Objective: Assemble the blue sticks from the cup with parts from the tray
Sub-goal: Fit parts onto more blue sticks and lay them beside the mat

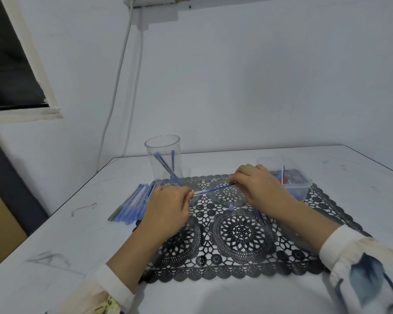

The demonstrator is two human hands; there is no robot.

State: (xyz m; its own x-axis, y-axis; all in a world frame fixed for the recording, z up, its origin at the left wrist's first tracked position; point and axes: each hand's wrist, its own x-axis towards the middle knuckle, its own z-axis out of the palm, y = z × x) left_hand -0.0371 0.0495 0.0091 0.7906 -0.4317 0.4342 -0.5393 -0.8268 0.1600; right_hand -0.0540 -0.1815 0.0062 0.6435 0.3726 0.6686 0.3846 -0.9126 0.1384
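Note:
A thin blue stick [216, 189] stretches between both hands above the black lace mat [236, 252]. My left hand [168, 209] pinches its clear left end. My right hand [259, 186] grips its right end. A clear cup [163, 155] behind my left hand holds a few blue sticks. The clear plastic tray [302, 177] with small red and blue parts sits behind my right hand. A row of several blue pens [132, 205] lies left of the mat. A small blue cap [231, 207] stands on the mat.
The white table [55, 245] ends at a wall behind the cup. A bent wire piece [84, 208] lies on the table's left side. A few dark sticks [260, 217] lie on the mat under my right wrist. A white cable [120, 75] hangs down the wall.

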